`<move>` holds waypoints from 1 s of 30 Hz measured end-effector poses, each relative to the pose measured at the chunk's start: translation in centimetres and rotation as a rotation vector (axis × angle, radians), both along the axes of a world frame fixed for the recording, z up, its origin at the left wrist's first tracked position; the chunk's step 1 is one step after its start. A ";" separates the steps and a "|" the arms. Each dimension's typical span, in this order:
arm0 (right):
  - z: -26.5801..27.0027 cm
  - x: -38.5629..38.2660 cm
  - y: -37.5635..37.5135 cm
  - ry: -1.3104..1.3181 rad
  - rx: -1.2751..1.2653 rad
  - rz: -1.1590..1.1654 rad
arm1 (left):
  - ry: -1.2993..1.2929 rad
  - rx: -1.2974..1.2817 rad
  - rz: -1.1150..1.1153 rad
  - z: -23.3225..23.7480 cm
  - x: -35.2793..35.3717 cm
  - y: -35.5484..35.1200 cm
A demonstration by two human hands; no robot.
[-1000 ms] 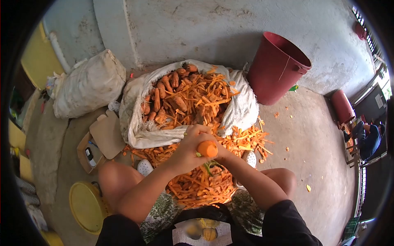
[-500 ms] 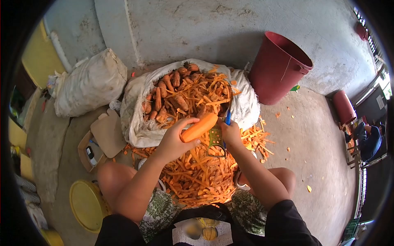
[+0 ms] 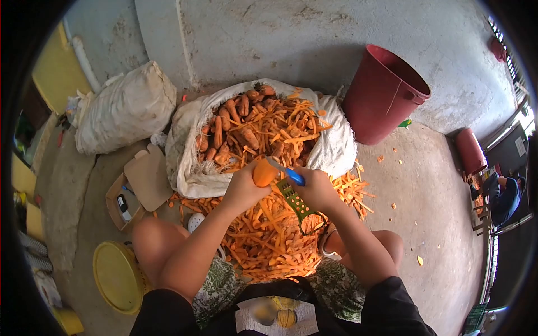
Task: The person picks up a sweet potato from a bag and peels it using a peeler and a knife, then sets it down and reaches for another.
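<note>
My left hand (image 3: 244, 189) is closed around a peeled orange carrot (image 3: 264, 172), its end pointing toward me. My right hand (image 3: 315, 188) grips a blue-handled knife (image 3: 295, 177), whose blade meets the carrot's upper end. Below that same hand hangs a green tool full of holes (image 3: 296, 203), like a grater or peeler with a looped end, seemingly held in it too. Under both hands lies a heap of carrot peelings (image 3: 269, 241). Just beyond, an opened white sack (image 3: 182, 159) holds unpeeled carrots (image 3: 246, 137) with more peelings over them.
A tall red bin (image 3: 372, 106) stands right of the sack by the wall. To the left are a full white sack (image 3: 126, 109), an open cardboard box (image 3: 147, 185) and a yellow-lidded bucket (image 3: 117, 277). Another person (image 3: 501, 199) sits far right.
The carrot has turned from lying slantwise to pointing its end toward me. The knife has swung from upright to nearly level, its blade now at the carrot. The green tool shows more fully.
</note>
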State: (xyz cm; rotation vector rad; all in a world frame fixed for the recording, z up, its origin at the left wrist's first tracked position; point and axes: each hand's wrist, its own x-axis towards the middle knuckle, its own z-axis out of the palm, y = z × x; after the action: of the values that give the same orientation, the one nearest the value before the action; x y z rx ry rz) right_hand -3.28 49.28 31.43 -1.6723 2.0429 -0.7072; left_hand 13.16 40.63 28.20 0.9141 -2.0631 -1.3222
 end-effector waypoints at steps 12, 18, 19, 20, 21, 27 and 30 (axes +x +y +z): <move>-2.2 -0.9 -0.4 0.062 0.062 0.036 | -0.102 -0.167 0.009 1.0 -0.3 0.2; -3.4 -1.2 -1.1 -0.015 0.134 -0.031 | -0.089 -0.282 -0.010 -0.5 0.0 -0.1; -3.9 -1.4 -1.3 0.012 0.139 -0.022 | -0.088 -0.280 -0.009 0.0 0.0 0.4; -5.6 -3.0 -1.6 -0.268 0.188 -0.177 | -0.008 -0.316 -0.117 0.7 0.2 1.2; -8.5 -5.5 -2.1 -0.556 0.229 -0.338 | 0.066 -0.355 -0.232 1.8 0.4 1.9; -9.0 -8.7 -2.3 -0.217 0.335 -0.371 | -0.137 -0.465 -0.232 2.7 1.6 1.9; -4.9 -5.8 -1.5 -0.475 0.228 -0.400 | -0.338 -0.469 -0.249 2.5 1.6 1.7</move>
State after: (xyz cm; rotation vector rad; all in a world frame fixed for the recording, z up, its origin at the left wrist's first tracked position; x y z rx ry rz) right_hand -9.08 47.78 26.49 -0.8715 2.0196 -0.8617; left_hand 14.71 42.31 30.67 0.7193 -2.6639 -0.7644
